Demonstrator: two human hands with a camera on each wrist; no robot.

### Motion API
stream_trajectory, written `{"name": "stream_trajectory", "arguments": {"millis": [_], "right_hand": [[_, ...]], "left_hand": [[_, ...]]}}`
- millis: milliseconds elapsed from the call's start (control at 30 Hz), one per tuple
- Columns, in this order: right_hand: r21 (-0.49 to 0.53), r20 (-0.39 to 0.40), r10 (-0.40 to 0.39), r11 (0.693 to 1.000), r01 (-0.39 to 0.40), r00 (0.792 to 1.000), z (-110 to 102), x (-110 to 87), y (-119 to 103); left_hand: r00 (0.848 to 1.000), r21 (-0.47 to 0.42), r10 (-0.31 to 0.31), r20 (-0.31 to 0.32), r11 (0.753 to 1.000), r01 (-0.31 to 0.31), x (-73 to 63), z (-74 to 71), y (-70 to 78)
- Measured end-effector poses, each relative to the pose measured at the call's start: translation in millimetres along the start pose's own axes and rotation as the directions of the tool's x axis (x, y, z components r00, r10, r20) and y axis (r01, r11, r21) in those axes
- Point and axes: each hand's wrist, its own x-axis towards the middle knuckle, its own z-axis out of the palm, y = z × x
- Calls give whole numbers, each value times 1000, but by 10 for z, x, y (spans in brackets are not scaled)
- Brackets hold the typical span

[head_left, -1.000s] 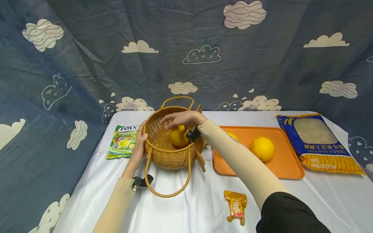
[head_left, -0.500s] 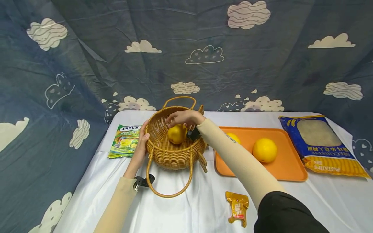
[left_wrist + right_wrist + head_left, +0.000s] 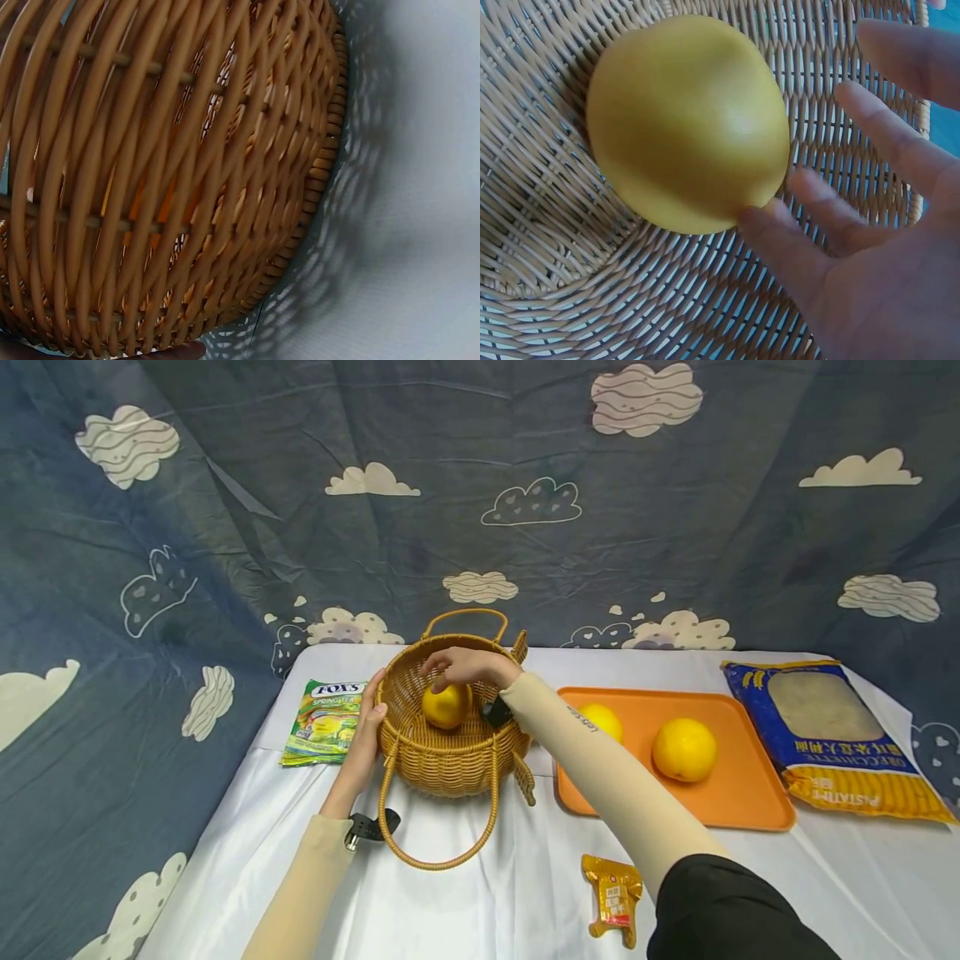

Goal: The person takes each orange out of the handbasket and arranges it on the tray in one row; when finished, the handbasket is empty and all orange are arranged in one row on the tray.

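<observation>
A smooth, rounded yellow fruit lies inside the wicker basket. Over it reaches my right hand; in the right wrist view that hand has its fingers spread and loosely bent. One fingertip there is right at the lower edge of the yellow fruit. Against the basket's left outer side rests my left hand, with thumb and fingertips at the rim. The left wrist view is mostly filled by the woven wall of the basket; a fingertip shows at the bottom edge.
Two yellow fruits, one in full view and one partly behind my right forearm, sit on an orange tray. A pasta bag lies farther right, a candy bag left of the basket, and a small gold packet in front.
The yellow fruit has shifted left inside the basket and turned. My right hand has stayed above it, its fingers a little lower. My left hand has kept its place on the basket.
</observation>
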Motion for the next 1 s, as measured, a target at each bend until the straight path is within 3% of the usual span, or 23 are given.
{"name": "stream_trajectory", "arguments": {"millis": [200,333,467,600,700,833,1000], "right_hand": [[-6,59,28,1000,-28,998,14,3,13],[36,134,92,995,-97,987,25,-6,8],[32,141,146,988,-152,979,43,6,-2],[-85,109,133,989,-124,985,60,16,7],[-89,122,108,991,-97,987,81,26,31],[-20,155,92,996,-90,984,118,39,53],[89,98,117,988,-126,988,151,40,52]], "left_hand": [[1000,-6,3,5,1000,-3,-4,11,4],[1000,-4,4,4,1000,-4,-11,15,12],[1000,3,4,3,1000,-4,-7,8,10],[1000,7,5,0,1000,-5,2,13,7],[1000,8,8,0,1000,-8,2,22,9],[1000,12,6,-6,1000,-6,-6,27,17],[1000,18,-11,-10,1000,11,-14,14,15]]}}
